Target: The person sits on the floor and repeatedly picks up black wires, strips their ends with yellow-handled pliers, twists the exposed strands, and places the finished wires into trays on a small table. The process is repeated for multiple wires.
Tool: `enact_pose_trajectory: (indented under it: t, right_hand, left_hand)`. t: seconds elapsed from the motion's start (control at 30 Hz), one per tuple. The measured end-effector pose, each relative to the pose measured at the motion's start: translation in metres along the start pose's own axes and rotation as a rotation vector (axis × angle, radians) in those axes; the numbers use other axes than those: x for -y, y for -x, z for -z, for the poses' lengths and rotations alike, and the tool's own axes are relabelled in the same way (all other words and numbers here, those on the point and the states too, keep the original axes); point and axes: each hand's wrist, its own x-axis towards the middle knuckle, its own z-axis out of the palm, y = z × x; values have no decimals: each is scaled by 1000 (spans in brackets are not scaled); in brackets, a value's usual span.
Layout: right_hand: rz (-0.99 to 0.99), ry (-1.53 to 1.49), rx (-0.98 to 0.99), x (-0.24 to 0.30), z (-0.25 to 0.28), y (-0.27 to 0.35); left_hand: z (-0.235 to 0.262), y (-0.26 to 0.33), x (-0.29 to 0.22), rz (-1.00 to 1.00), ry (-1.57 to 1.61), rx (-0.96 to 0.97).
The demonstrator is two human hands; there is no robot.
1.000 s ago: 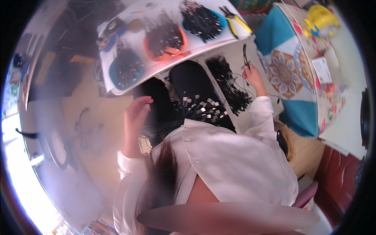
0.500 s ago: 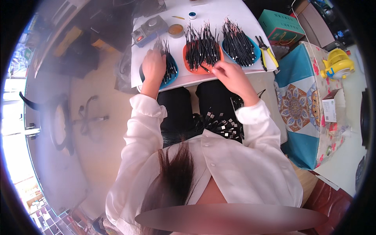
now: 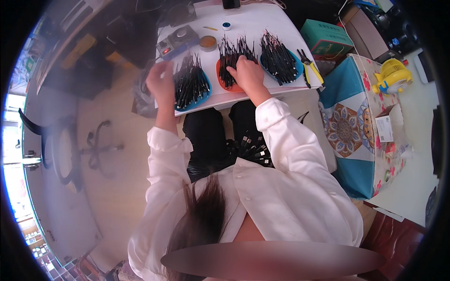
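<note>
My right hand [image 3: 247, 75] reaches down over the orange tray [image 3: 220, 80], its thumb held apart from the fingers and the fingertips partly hidden among the black cables [image 3: 228, 61] there. To the left, my left hand [image 3: 160, 84] is raised just beside a blue tray [image 3: 206, 93] heaped with black cables [image 3: 190, 84]. Its fingers are bent and smeared by motion; nothing shows in them. A second blue tray [image 3: 299, 70], at the right, carries another bundle of black cables [image 3: 279, 58] with stripped, reddish wire ends. More cables with metal plugs [image 3: 253, 149] lie on my lap.
Right of the trays lie yellow-handled pliers [image 3: 310, 70]. Behind the left tray are a grey device with a red light [image 3: 176, 42], a round tin [image 3: 207, 43] and a small spool [image 3: 227, 26]. A green box [image 3: 326, 37] and a yellow fan [image 3: 393, 77] stand at the right.
My left hand has lifted off the left tray's cables and moved left. My right hand has gone from the orange tray's right front edge onto its cables. The view has shifted slightly.
</note>
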Motion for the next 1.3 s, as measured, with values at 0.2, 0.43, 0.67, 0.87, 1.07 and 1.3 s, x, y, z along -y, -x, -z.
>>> enact_pose_trajectory:
  t: [0.2, 0.43, 0.67, 0.87, 1.07, 1.3]
  right_hand:
    - [2, -70, -86, -10, -5, -6]
    - [-42, -170, -111, -20, -4, -10]
    - [-91, -125, -62, -10, -8, -22]
    - [18, -1073, 103, -10, 37, 52]
    - [139, -841, 211, -5, 50, 139]
    - [151, -572, -17, -52, 65, 105]
  left_hand:
    - [15, 39, -72, -55, 524, 2]
    - [1, 104, -76, 319, 801, 225]
    - [3, 121, -73, 488, 895, 237]
    - [-7, 123, -82, 602, 837, 184]
    - [-37, 133, -81, 595, 857, 325]
    - [-45, 144, -77, 550, 873, 362]
